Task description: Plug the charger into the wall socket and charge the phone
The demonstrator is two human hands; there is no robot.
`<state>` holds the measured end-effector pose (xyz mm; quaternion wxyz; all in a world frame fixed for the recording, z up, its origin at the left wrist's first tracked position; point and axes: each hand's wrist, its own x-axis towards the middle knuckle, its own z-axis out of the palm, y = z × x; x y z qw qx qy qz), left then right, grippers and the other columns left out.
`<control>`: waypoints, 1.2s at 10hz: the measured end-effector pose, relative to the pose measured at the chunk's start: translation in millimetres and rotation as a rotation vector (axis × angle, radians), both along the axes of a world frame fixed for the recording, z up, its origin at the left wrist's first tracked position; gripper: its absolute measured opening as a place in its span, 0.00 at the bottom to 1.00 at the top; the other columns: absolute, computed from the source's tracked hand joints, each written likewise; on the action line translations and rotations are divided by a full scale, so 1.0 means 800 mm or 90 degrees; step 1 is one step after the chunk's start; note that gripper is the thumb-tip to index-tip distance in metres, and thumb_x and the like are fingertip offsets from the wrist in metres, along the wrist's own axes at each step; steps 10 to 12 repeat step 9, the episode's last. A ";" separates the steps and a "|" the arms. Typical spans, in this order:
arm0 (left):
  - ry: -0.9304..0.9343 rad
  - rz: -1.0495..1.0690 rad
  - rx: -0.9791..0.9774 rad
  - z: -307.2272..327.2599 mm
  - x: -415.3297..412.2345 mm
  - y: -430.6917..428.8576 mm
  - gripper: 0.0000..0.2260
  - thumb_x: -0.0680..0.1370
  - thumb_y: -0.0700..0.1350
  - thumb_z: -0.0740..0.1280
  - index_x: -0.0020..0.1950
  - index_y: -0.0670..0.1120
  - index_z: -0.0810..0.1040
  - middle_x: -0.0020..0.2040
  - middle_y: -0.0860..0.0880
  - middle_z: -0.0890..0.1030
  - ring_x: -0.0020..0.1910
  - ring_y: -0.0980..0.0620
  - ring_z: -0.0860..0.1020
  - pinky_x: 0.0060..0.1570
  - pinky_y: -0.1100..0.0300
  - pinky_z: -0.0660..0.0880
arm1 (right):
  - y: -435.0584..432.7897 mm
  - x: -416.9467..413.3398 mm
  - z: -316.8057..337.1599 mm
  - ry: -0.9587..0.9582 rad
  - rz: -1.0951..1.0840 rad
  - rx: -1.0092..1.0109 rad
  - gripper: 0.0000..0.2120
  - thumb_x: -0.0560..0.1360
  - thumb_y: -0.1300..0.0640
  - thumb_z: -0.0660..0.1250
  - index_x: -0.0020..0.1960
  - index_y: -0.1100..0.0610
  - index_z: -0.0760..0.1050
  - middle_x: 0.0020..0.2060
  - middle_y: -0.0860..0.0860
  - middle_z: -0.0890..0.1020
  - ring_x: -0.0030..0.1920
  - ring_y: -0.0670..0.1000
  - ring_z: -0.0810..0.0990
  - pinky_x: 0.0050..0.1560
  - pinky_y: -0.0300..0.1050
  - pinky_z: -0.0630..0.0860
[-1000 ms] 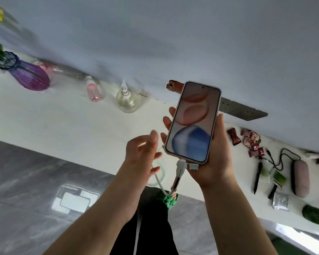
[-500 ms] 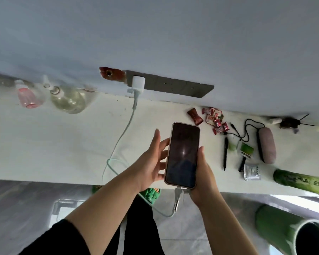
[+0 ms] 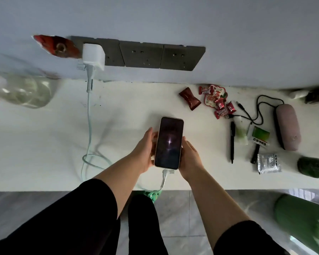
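Note:
A white charger (image 3: 93, 56) sits plugged into the leftmost socket of a grey wall socket strip (image 3: 144, 55). Its pale cable (image 3: 89, 126) runs down over the white counter (image 3: 35, 144), loops near the front edge and ends in the bottom of the phone (image 3: 168, 143). The phone has a dark screen with a faint light spot and lies low over the counter, face up. My left hand (image 3: 145, 150) grips its left edge and my right hand (image 3: 190, 159) grips its right edge.
Right of the phone lie red candy wrappers (image 3: 215, 100), a black pen (image 3: 232, 142), small packets (image 3: 268, 163), a pink case (image 3: 287, 129) with a black cord. A glass bottle (image 3: 24, 91) stands at the left. Green cylinders (image 3: 306, 218) are at the lower right.
The phone came down from raised in front of the wall to just above the counter, and its screen went dark. My left hand closed onto its left edge. The view shifted toward the sockets.

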<state>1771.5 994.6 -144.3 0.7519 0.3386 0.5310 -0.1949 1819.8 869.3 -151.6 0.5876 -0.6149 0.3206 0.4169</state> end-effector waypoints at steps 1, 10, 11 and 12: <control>-0.017 0.010 0.036 -0.009 0.001 -0.010 0.19 0.80 0.58 0.54 0.42 0.54 0.83 0.39 0.53 0.85 0.42 0.54 0.82 0.46 0.56 0.78 | 0.003 0.003 -0.008 -0.016 -0.002 -0.037 0.16 0.79 0.48 0.60 0.47 0.55 0.83 0.47 0.58 0.85 0.45 0.59 0.83 0.52 0.55 0.80; 0.018 -0.012 0.187 0.018 0.012 0.010 0.13 0.79 0.54 0.56 0.43 0.52 0.77 0.40 0.54 0.79 0.39 0.55 0.73 0.37 0.58 0.65 | 0.010 0.029 0.016 -0.181 0.174 -0.196 0.18 0.79 0.53 0.57 0.50 0.68 0.74 0.47 0.69 0.77 0.43 0.63 0.74 0.46 0.53 0.74; 0.018 -0.012 0.187 0.018 0.012 0.010 0.13 0.79 0.54 0.56 0.43 0.52 0.77 0.40 0.54 0.79 0.39 0.55 0.73 0.37 0.58 0.65 | 0.010 0.029 0.016 -0.181 0.174 -0.196 0.18 0.79 0.53 0.57 0.50 0.68 0.74 0.47 0.69 0.77 0.43 0.63 0.74 0.46 0.53 0.74; 0.018 -0.012 0.187 0.018 0.012 0.010 0.13 0.79 0.54 0.56 0.43 0.52 0.77 0.40 0.54 0.79 0.39 0.55 0.73 0.37 0.58 0.65 | 0.010 0.029 0.016 -0.181 0.174 -0.196 0.18 0.79 0.53 0.57 0.50 0.68 0.74 0.47 0.69 0.77 0.43 0.63 0.74 0.46 0.53 0.74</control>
